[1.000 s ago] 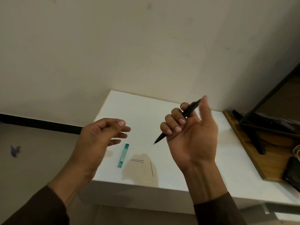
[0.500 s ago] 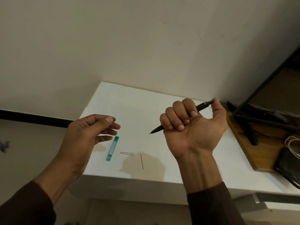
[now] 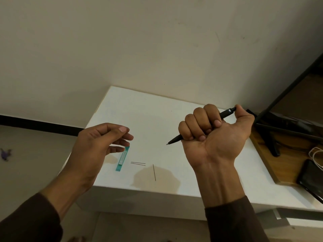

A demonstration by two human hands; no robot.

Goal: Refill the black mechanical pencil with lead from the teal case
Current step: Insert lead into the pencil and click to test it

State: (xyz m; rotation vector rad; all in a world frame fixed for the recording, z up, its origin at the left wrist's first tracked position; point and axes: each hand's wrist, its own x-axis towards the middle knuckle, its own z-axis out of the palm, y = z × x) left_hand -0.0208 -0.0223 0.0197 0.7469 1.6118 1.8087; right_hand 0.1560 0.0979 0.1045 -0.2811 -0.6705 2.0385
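Right hand (image 3: 215,135) fist-grips black mechanical pencil (image 3: 176,139), thumb on rear cap, tip toward left. Left hand (image 3: 97,145) empty, fingers loosely curled, just above teal case (image 3: 122,158) on white table (image 3: 139,109). Three loose leads (image 3: 138,163) just right of left fingertips. Likely step: cap not yet off; next, remove it, pinch one lead delicately.

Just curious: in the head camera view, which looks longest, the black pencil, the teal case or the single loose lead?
1. black pencil, though it is held nearer the camera.
2. teal case.
3. single lead, close to the case, so that order is unsure.
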